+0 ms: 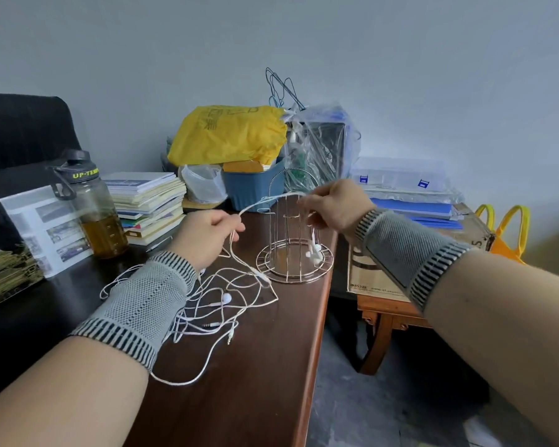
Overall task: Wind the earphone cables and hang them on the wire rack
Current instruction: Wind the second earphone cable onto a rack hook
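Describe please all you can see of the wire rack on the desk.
The wire rack is thin, shiny metal, pale gold in look. It stands upright near the right edge of the brown desk: a round ringed base, slim vertical rods, an arched top. White earbuds hang inside it. The right hand holds a cable at its top.

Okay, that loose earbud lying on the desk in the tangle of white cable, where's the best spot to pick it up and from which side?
Pinch the earbud by its short stem, just where the cable leaves it, coming straight down from above. It lies flat on the desk with loops of cable crossing around it, so a sideways approach would probably snag them.
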A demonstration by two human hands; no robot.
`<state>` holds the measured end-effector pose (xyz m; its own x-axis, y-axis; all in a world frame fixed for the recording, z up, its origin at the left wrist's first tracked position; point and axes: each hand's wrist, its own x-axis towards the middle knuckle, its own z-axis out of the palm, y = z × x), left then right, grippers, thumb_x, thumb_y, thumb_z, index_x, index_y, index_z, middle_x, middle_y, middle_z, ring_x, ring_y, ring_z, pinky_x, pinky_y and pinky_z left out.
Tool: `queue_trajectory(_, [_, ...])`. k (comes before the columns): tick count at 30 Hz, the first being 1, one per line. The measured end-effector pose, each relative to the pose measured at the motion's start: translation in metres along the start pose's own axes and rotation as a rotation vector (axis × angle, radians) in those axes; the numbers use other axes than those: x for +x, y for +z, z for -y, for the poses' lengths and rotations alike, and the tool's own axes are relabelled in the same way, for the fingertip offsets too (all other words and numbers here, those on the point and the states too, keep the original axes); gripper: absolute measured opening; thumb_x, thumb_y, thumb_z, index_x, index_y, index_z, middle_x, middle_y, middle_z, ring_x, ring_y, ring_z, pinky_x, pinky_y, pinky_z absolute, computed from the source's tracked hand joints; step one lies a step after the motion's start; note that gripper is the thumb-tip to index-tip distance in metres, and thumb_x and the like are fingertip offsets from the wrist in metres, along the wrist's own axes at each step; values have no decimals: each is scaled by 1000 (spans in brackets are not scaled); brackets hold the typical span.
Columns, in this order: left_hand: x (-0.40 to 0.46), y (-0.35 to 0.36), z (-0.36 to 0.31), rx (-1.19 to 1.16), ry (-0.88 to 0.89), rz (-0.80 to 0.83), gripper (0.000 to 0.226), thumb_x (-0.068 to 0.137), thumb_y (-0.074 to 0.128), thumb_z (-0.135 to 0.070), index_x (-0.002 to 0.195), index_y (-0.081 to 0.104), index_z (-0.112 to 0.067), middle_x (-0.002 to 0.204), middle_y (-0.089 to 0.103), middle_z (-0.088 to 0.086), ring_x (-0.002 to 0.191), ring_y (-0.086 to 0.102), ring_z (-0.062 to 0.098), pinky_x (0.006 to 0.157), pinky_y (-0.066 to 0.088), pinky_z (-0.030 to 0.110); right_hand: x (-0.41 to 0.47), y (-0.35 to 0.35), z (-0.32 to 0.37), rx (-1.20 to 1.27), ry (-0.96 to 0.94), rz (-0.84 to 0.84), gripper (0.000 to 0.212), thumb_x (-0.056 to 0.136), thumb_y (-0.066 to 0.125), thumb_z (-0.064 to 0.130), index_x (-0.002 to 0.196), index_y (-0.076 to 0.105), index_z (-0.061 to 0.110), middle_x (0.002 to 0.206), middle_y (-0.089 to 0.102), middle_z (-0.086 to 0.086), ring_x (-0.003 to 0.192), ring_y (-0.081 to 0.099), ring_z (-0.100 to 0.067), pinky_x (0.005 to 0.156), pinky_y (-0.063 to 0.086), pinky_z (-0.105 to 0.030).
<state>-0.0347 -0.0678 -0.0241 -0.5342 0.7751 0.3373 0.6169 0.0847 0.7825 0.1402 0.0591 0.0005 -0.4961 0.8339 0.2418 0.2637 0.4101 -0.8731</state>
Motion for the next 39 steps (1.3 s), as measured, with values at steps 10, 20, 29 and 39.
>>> queue_trajectory(10, [4, 12, -15, -298, -56, 107, 22, 97, 54, -17, 78, 63, -11, 52, 51, -4, 44, 45, 11, 56, 42, 30, 54, -2, 31, -205, -81, -114, 17, 92, 61, 13, 100, 72, 2, 80, 71, -7, 74, 71, -20, 75, 60, -40])
queue_trajectory(20, [-18, 22, -6, -133, -81, 354, 26, 87, 57, -7, 62, 61, -11, 48, 43, -4, 46, 38, 10, 49, 40, 24, 44, 10, 7, -444, -56, 126, 14, 89, 64, 14, 97, 74, 9, 94, 73, -8, 89, 69, -24, 86, 56, -35])
queue_trajectory(29, [-49, 49, 3, -172, -83, 399, 20, 92, 58, -18, 80, 69, -7, 52, 54, -6, 43, 44, 11, 57, 41, 27, -23, 21, -37, -40, 191, 78, 31, 92, 59, 34, 85, 71, 6, 75, 68, -4, 58, 56, -13, 58, 49, -28])
queue_trajectory(39, [-62, 50, 4, -11, 2, 463, 23, 92, 58, -21, 73, 70, -16, 50, 52, -8, 45, 43, 8, 55, 44, 27, -52, 42, -53, 202, 317, 160, 26, 86, 63, 17, 61, 65, 12, 67, 61, -6, 64, 55, -17, 59, 42, -28])
